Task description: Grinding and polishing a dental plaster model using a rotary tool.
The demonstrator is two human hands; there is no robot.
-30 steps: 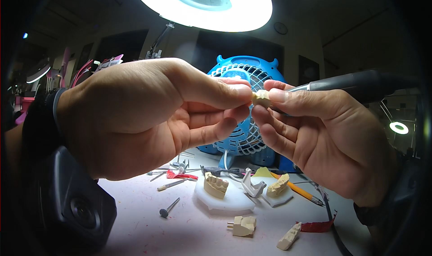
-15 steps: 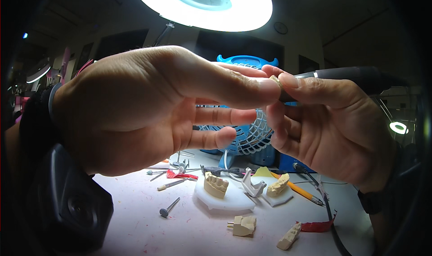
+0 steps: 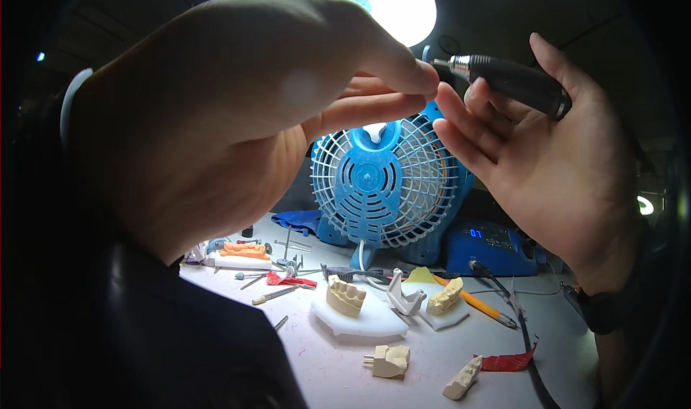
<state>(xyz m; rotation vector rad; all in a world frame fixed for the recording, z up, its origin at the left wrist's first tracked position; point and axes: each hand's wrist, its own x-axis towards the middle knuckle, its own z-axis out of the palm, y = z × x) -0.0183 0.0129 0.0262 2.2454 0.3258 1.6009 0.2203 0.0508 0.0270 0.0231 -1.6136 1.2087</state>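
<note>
High in front of the lamp, my left hand (image 3: 245, 100) has its thumb and forefinger pressed together; anything between the tips is hidden. My right hand (image 3: 568, 164) holds a dark rotary handpiece (image 3: 515, 84) loosely between its fingers, thumb raised off it. The handpiece's metal nose points left, its thin tip beside my left thumb. Below, a tan plaster tooth model (image 3: 345, 296) stands on a white plate (image 3: 360, 324). Nearer lie a plaster block with metal pins (image 3: 391, 361) and a narrow plaster piece (image 3: 463, 377).
A blue fan (image 3: 371, 182) stands behind, beside a blue control box (image 3: 489, 247). A black cable (image 3: 522, 323) runs along the right. A yellowish cast (image 3: 445, 296), an orange pencil (image 3: 489, 310), red strips (image 3: 507, 361), burs (image 3: 275, 295) and an orange tooth model (image 3: 245, 250) lie about.
Both hands have risen. The right fingers have opened out, and the handpiece has turned so its nose shows. The small tan piece between my left fingertips is no longer visible.
</note>
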